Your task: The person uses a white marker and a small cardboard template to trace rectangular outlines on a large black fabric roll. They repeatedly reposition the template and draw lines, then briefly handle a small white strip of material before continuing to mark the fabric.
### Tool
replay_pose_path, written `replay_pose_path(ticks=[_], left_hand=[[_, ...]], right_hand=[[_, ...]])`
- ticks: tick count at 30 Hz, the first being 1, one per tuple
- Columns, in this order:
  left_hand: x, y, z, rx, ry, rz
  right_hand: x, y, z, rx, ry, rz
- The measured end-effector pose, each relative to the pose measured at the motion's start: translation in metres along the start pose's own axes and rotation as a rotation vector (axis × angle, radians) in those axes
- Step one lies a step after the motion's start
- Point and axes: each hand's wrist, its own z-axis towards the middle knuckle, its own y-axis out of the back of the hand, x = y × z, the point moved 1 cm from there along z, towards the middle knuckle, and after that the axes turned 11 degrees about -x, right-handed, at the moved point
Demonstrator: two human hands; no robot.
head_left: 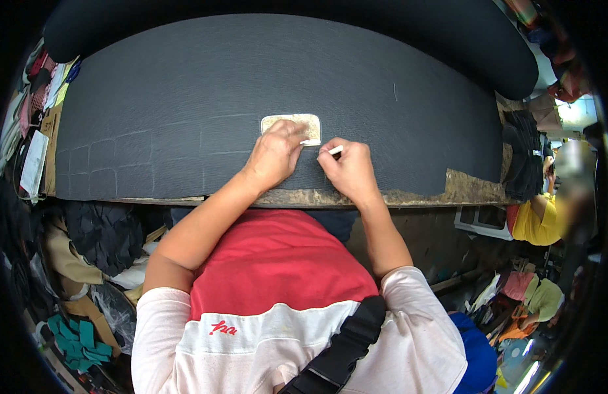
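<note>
A small pale, mottled template (312, 123) with rounded corners lies on black textured sheet material (409, 138). My left hand (275, 156) rests on the template's left and lower part, its fingers laid over it and slightly blurred. Beside those fingertips, a small white patch shows near the template's lower edge; what it is I cannot tell. Just right of the template, my right hand (353, 167) is closed around a short white marking stick (335, 150), held close to the template's lower right corner. Thin pale outlines (133, 154) cover the sheet to the left.
A thick black roll (514, 69) curves along the far side. The worn wooden table edge (478, 189) runs in front of me. Stacked black pieces (522, 154) sit at the right end. Teal scraps (80, 341) lie low left; a person in yellow (543, 220) is at far right.
</note>
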Motion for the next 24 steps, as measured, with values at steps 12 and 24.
replay_pose_path(ticks=[12,24], left_hand=[[-0.026,0.002,0.037,0.030,0.105,0.311],[-0.046,-0.029,0.024,-0.079,0.898,-1.149]], right_hand=[[-0.020,0.008,-0.021,-0.322,-0.095,0.275],[-0.022,0.026,-0.027,-0.304,-0.354,1.012]])
